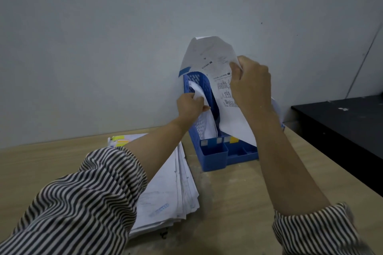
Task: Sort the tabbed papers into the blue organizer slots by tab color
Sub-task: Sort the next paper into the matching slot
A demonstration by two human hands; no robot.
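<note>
Nearest, two striped sleeves [91,198], pushed up the arms, likely so cloth stays out of the way. Next, on the left of the wooden desk [234,203], a messy stack of papers [170,188] lying flat and waiting, with yellow tabs [122,141] peeking out at its far end, easy to read for color. Farther along, the blue organizer [213,151] standing against the wall [103,37], with small colored labels on its front, one of them yellow, probably there to show which slot takes which color. At its left slot, the left hand [191,104], grip pinched on curled white sheets [202,97] already standing inside, seemingly pulling them aside to open a gap. Beside it and a bit higher, the right hand [249,85], grip closed on the edge of a printed sheet [209,58] held upright, bottom edge low near the slots and top bent against the wall. A blue tab [184,72] sticking out at that sheet's left edge, just above the organizer's top. Looks like the step of sliding this blue-tabbed sheet down into its slot; not seated yet. Off to the far right, a black table [342,122].
</note>
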